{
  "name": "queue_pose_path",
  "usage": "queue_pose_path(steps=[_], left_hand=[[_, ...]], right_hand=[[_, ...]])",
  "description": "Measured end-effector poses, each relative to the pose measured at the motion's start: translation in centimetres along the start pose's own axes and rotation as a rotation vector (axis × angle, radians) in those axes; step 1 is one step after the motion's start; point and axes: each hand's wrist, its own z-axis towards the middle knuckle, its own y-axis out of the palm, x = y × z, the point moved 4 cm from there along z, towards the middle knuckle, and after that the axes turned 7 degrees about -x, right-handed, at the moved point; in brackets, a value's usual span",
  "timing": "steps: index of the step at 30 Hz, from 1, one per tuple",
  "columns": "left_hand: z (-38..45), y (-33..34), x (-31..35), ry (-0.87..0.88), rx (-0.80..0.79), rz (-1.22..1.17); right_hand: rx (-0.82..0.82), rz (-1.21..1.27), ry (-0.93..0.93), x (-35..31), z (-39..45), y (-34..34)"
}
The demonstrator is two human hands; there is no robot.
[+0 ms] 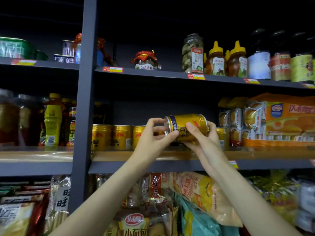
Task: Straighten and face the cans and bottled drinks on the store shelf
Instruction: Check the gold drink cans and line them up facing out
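A gold energy-drink can (187, 124) lies sideways in the air above the middle shelf (119, 156), its silver end facing left. My left hand (153, 138) pinches the can at that end with thumb and fingers. My right hand (202, 138) grips the can's body from below and in front. Behind my hands a row of matching gold cans (112, 137) stands upright on the wooden shelf board. Another gold can (221, 136) shows just right of my right hand. Bottled drinks (52, 120) with yellow labels stand on the left bay.
A dark upright post (85, 99) divides the two bays. Orange bread packs (276, 121) fill the shelf's right end. Jars and honey bottles (219, 60) stand on the shelf above. Bagged snacks (201, 196) crowd the shelf below.
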Motion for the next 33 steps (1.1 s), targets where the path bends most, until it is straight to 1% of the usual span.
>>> queue_pose_path(steps=[2,3,4,7,9,11,13,15,18,21,23,25,27,28,29,30,31,32,33], left_hand=[[0.2,-0.1,0.1,-0.018,0.014,-0.036],[0.2,-0.1,0.3,0.001,0.02,-0.019],[0.2,-0.1,0.7,0.051,0.033,0.032],[0.1,0.0,2.6,0.297,0.051,0.226],[0.0,0.3,3.8,0.417,0.012,0.319],[-0.1,0.7,4.6,0.489,-0.072,0.395],[-0.2,1.0,4.8,0.513,-0.141,0.423],[-0.2,0.8,4.6,0.513,-0.162,0.434],[0.0,0.2,4.0,0.47,-0.162,0.441],[0.6,-0.5,2.7,0.289,-0.154,0.293],[0.8,-0.8,1.5,0.11,-0.152,0.107],[0.7,-0.9,0.5,-0.049,-0.199,-0.163],[0.6,-0.9,-0.1,-0.123,-0.231,-0.355],[0.6,-0.9,-0.2,-0.119,-0.227,-0.386],[0.7,-1.0,-0.1,-0.085,-0.204,-0.361],[0.9,-1.2,0.1,-0.019,-0.162,-0.273],[1.0,-1.5,0.5,0.079,-0.112,-0.13],[1.2,-1.8,1.2,0.194,-0.082,0.035],[1.3,-1.8,1.8,0.301,-0.088,0.195]], right_hand=[[-0.017,0.058,0.002,0.0,-0.4,-0.3],[-0.028,0.098,0.012,0.0,-0.5,-0.4],[-0.042,0.14,0.027,0.0,-0.6,-0.6],[-0.126,0.212,0.127,0.2,-1.1,-0.9],[-0.178,0.278,0.214,0.8,-1.5,-0.7],[-0.173,0.404,0.259,1.2,-1.5,-0.5],[-0.164,0.488,0.283,1.3,-1.2,-0.3],[-0.159,0.516,0.284,1.1,-1.0,-0.3],[-0.143,0.472,0.184,0.4,-0.5,-0.7],[-0.08,0.282,-0.016,-0.7,-0.2,-0.8],[-0.058,0.134,-0.126,-1.5,-0.3,-0.8],[-0.091,0.04,-0.178,-2.1,-0.5,-0.6],[-0.132,-0.014,-0.195,-2.4,-0.7,-0.4],[-0.136,-0.043,-0.192,-2.3,-0.7,-0.4],[-0.127,-0.076,-0.18,-2.2,-0.7,-0.3],[-0.11,-0.107,-0.154,-2.1,-0.7,-0.4],[-0.098,-0.111,-0.107,-1.9,-0.6,-0.4],[-0.106,-0.066,-0.041,-1.5,-0.5,-0.3],[-0.127,0.025,0.032,-1.2,-0.5,-0.1]])
